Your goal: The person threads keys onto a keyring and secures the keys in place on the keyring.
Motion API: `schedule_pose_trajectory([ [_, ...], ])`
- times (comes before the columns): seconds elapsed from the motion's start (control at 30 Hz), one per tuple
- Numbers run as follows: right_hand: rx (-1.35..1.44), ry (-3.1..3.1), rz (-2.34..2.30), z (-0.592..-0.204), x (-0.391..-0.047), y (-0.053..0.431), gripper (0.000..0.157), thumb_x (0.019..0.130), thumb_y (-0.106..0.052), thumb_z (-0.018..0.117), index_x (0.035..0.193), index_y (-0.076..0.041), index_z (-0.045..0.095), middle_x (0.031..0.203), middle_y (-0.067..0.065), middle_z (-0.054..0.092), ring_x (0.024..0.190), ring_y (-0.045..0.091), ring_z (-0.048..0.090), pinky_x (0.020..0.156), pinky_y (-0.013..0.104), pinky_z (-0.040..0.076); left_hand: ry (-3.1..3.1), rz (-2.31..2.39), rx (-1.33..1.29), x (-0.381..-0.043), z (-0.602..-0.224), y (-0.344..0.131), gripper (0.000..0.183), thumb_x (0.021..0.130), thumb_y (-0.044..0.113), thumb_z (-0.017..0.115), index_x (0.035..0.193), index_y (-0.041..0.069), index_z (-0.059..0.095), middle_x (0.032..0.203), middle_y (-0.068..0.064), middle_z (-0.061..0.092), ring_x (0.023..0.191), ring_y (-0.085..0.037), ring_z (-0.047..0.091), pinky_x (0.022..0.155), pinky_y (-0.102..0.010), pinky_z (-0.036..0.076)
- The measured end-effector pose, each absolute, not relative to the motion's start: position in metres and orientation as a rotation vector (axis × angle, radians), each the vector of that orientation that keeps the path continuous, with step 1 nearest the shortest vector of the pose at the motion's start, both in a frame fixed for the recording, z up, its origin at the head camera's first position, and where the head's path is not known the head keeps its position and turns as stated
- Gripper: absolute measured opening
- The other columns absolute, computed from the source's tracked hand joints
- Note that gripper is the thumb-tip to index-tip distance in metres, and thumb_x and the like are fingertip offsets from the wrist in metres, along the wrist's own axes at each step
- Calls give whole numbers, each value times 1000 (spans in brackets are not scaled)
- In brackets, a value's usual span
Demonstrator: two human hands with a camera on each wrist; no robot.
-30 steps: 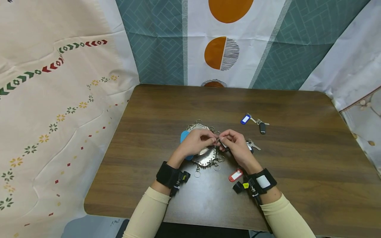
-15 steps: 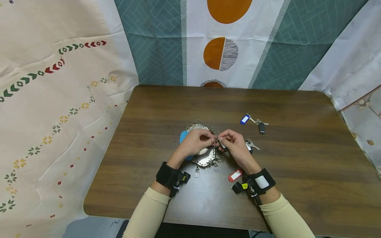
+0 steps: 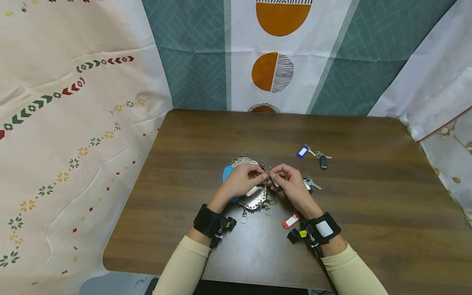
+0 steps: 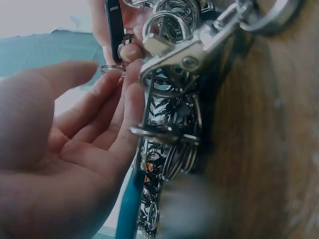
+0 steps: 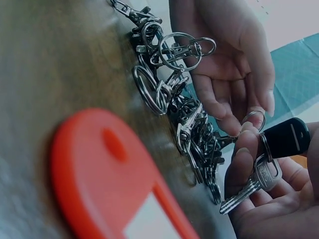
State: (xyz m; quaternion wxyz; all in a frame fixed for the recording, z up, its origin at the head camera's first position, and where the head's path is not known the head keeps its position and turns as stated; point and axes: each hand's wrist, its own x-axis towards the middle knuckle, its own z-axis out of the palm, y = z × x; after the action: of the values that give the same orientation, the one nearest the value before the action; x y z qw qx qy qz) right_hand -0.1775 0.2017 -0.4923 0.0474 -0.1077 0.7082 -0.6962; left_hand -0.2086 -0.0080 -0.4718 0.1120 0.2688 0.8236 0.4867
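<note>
Nearest the person on the tabletop (image 3: 239, 254), a red tag (image 3: 291, 221) lies loose. Beyond it, the right hand (image 3: 289, 184) pinches a key ring (image 5: 266, 149) carrying a black tag (image 5: 286, 137) and a silver key (image 5: 269, 177). The left hand (image 3: 241, 180), thumb and forefinger brought almost together, seems to pinch a small ring (image 5: 256, 112) just beside it. Both work at the right edge of a silver metal disc (image 3: 252, 200), its rim crowded with clips (image 5: 187, 122). Attaching the key looks under way but unfinished; the rim's clearly visible clips carry no keys. Left to do, judging by what lies loose, are the red tag, a white-labelled tag (image 3: 308, 187) with keys beside the right hand and, farthest, a blue tag (image 3: 302, 151) and a dark fob (image 3: 323, 162), each near a key. The white labels show no legible writing; marks on the silver key's head are too small to read.
</note>
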Motion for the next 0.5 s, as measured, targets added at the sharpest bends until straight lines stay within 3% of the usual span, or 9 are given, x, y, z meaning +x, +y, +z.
schedule_pose_trajectory([
  [0.2,-379,2166,-2115,-494,-177,202,19,103,-4,61,110,13,58,87,13,68,69,20,64,63,26,58,2412,1440,761,-206,-474,-8,11,97,25,73,102,15,72,97,-2,73,83,-8,69,74,-28,58],
  [0.5,-358,2253,-2050,-490,-176,202,14,102,-6,62,107,7,62,87,13,69,68,22,63,62,27,57,2407,1451,785,-207,-475,-6,30,94,25,76,121,13,68,102,-2,73,87,-8,69,78,-28,58],
])
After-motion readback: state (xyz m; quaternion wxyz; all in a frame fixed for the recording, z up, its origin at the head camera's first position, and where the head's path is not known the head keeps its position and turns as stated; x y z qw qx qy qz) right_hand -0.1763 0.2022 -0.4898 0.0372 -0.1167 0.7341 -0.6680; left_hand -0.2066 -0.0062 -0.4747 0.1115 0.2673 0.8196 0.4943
